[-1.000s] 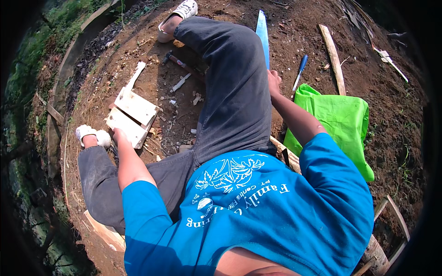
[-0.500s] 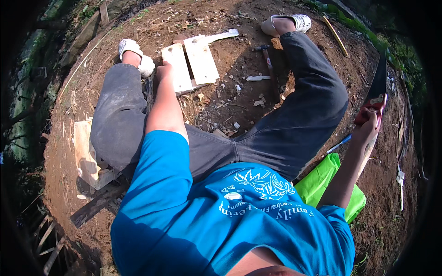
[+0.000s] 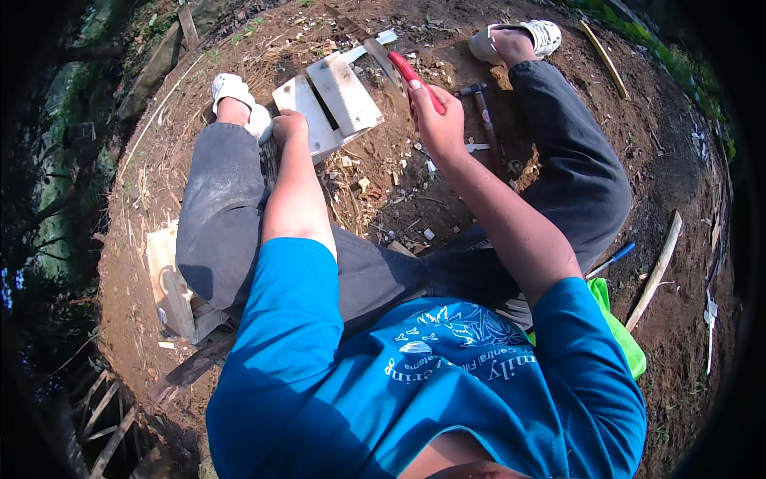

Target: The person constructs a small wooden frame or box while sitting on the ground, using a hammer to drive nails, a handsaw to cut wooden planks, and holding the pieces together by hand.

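My right hand (image 3: 439, 124) is closed round the red handle of a handsaw (image 3: 408, 70). The saw's blade points up and to the left, just beyond the right side of a small wooden assembly (image 3: 345, 94). Pale boards with a dark gap between them make up this piece, which sits on the dirt between my feet. At its near left edge, my left hand (image 3: 290, 128) is closed on the wood, its fingertips hidden. From the assembly's far side a pale strip of wood (image 3: 381, 38) sticks out.
A hammer (image 3: 484, 120) lies by my right leg among wood chips. Another wooden piece (image 3: 171, 283) stands beside my left leg. To the right lie a blue-handled tool (image 3: 618, 255), a green bag (image 3: 622, 331) and a long stick (image 3: 658, 267). A yellowish strip (image 3: 604, 57) rests farther off.
My right hand has swung the handsaw from the far right over to the wooden assembly. The assembly has tilted slightly, with my left hand still at its left edge.
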Demonstrator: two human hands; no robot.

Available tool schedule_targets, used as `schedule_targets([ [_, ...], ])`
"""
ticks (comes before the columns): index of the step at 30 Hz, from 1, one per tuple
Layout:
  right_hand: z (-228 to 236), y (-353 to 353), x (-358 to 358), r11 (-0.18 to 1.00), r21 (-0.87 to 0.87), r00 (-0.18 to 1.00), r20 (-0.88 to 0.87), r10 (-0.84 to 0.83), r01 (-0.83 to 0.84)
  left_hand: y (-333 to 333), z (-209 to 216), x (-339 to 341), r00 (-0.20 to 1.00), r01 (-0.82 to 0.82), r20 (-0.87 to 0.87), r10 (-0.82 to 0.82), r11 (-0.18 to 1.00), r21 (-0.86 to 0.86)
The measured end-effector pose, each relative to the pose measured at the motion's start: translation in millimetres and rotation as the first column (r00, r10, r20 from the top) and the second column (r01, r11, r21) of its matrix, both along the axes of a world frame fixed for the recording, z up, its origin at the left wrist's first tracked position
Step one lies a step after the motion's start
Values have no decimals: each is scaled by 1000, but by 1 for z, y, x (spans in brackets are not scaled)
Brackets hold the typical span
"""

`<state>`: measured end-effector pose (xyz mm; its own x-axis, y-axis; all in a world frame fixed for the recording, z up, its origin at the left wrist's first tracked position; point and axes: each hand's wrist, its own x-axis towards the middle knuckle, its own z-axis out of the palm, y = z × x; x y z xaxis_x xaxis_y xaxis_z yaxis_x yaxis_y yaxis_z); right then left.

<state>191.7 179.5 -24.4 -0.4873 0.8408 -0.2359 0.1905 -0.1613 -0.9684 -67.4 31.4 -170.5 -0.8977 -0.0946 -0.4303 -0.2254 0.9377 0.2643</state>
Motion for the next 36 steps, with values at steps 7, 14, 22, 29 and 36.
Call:
schedule_targets([
  [7, -26, -37, -42, 998, 31, 994, 104, 43, -47, 20, 46, 24, 770, 475, -434, -468, 874, -100],
  [14, -24, -33, -51, 994, 19, 986, 129, 103, -106, 51, 25, 21, 762, 597, -214, -611, 791, -135],
  [22, -28, -36, -49, 992, 20, 985, 116, 125, -128, 54, 7, 23, 693, 614, -205, -691, 715, -334],
  [29, -25, -34, -53, 994, 38, 986, 133, 96, -102, 73, -11, 5, 802, 469, -267, -534, 840, -272],
  [36, -34, -29, -46, 994, 46, 981, 168, 92, -101, 82, 1, 25, 767, 537, -167, -619, 763, -360],
])
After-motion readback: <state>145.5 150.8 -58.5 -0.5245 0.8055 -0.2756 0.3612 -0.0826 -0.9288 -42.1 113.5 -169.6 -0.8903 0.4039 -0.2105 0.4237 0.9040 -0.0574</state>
